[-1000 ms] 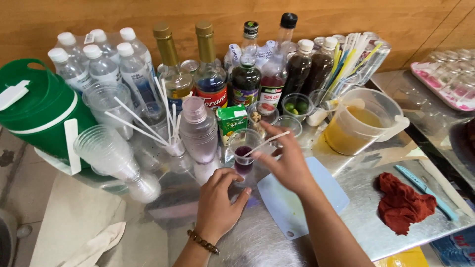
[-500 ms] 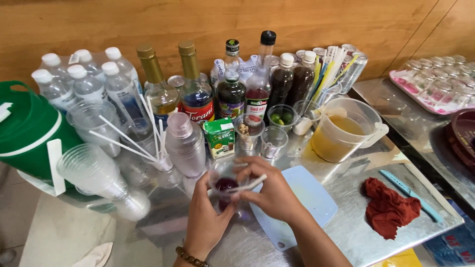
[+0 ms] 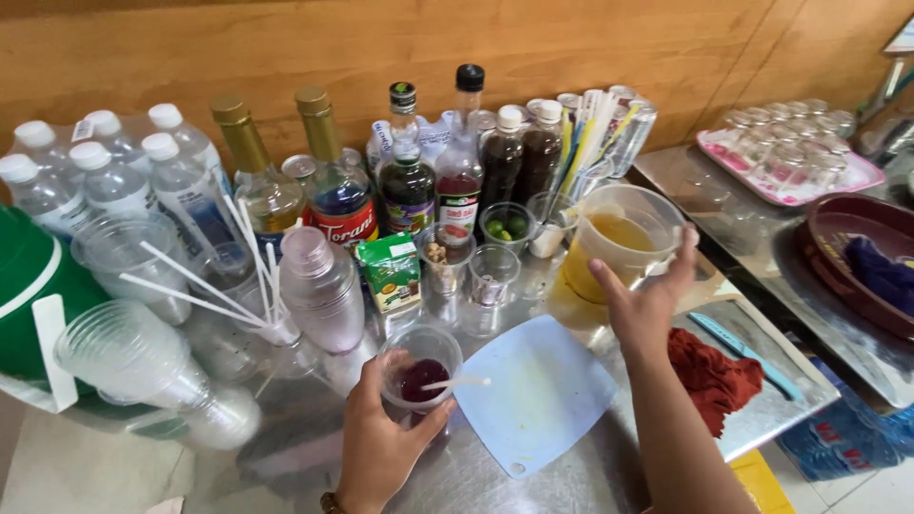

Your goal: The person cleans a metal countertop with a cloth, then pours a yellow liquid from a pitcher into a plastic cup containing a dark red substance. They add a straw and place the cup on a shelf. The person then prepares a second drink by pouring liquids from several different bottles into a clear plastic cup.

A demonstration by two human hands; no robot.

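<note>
Left hand [image 3: 381, 447] grips clear plastic cup of dark red liquid [image 3: 421, 371]; right hand [image 3: 647, 300], spread wide, touches clear jug of yellow juice [image 3: 619, 249] at 2 o'clock. Risk: a one-handed grab may slop juice.

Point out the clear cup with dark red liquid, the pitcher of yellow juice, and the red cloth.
clear cup [image 3: 420, 366]: head view, on the near rim and wall.
pitcher [image 3: 614, 249]: head view, on the juice-filled wall.
red cloth [image 3: 712, 376]: head view, on its crumpled middle.
</note>
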